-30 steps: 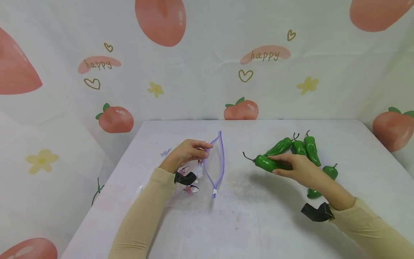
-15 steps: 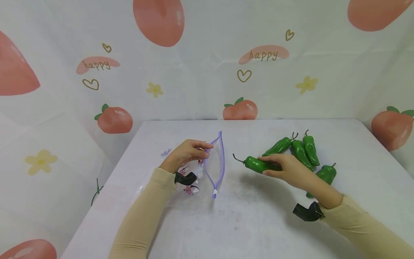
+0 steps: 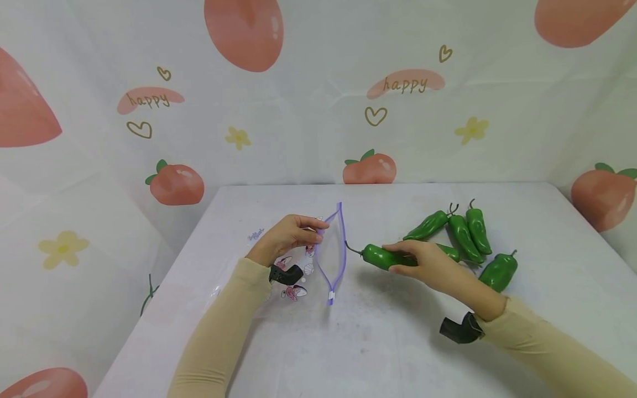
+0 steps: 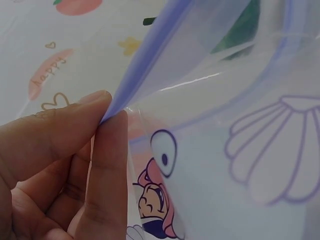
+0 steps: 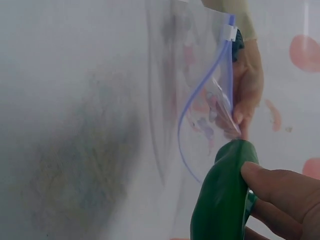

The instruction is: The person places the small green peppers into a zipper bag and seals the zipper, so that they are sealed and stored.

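My left hand (image 3: 293,232) pinches the purple rim of a clear zip bag (image 3: 343,251) between thumb and finger. The bag's mouth stands parted and faces right, with a white slider (image 3: 332,295) at its near end. Cartoon figures and a shell are printed on the clear plastic. Close to that mouth, my right hand (image 3: 423,262) holds a green pepper (image 3: 378,257) above the table, its thin stem pointing left at the purple rim. Seen from the right wrist, the green pepper (image 5: 220,195) is gripped with the thumb on its side.
Several green peppers lie at the right of the white table, among them one at the back (image 3: 478,229) and one nearer (image 3: 499,272). Part of another pepper (image 3: 448,252) shows behind my right hand. A fruit-printed cloth (image 3: 308,110) hangs behind the table.
My right hand has carried the green pepper left, from beside the other peppers to the bag's mouth. The left hand and the bag have stayed nearly still.
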`<state>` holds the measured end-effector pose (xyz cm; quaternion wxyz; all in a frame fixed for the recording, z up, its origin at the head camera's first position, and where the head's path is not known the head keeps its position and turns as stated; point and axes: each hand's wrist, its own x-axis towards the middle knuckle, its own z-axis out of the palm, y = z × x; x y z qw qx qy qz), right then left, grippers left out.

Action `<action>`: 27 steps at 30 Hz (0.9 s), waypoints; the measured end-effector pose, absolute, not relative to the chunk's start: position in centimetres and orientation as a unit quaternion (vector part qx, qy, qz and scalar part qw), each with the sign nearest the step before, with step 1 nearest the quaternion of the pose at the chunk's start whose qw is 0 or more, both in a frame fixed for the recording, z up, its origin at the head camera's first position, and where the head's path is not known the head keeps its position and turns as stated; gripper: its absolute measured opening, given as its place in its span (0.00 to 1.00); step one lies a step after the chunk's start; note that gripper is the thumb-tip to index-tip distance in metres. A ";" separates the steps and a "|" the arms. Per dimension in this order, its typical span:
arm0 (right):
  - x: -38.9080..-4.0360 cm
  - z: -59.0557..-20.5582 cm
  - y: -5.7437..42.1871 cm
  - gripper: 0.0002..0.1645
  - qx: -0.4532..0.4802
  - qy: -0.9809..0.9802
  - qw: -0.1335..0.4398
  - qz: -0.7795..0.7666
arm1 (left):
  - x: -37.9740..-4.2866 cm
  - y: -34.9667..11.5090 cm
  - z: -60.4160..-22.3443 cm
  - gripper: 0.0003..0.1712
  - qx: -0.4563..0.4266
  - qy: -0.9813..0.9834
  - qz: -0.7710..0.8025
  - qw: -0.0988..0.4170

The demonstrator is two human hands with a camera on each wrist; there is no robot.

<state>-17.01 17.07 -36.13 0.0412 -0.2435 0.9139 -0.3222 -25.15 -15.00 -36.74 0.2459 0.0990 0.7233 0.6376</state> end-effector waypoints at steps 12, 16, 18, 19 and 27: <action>-17.3 -37.0 15.5 0.27 -0.257 0.904 0.060 -0.336 | -25.1 -15.0 -36.8 0.26 0.107 0.722 0.638 0.245; -17.4 -37.0 14.8 0.27 -0.264 0.904 0.059 -0.332 | -25.1 -14.9 -36.8 0.26 0.106 0.717 0.642 0.251; -17.4 -37.1 14.5 0.26 -0.264 0.904 0.060 -0.330 | -25.1 -14.9 -36.8 0.26 0.108 0.715 0.643 0.253; -17.4 -37.2 14.4 0.26 -0.266 0.904 0.059 -0.329 | -25.1 -14.9 -36.8 0.26 0.109 0.715 0.643 0.254; -17.6 -37.6 13.6 0.26 -0.273 0.902 0.066 -0.329 | -25.1 -14.8 -36.7 0.27 0.101 0.726 0.635 0.244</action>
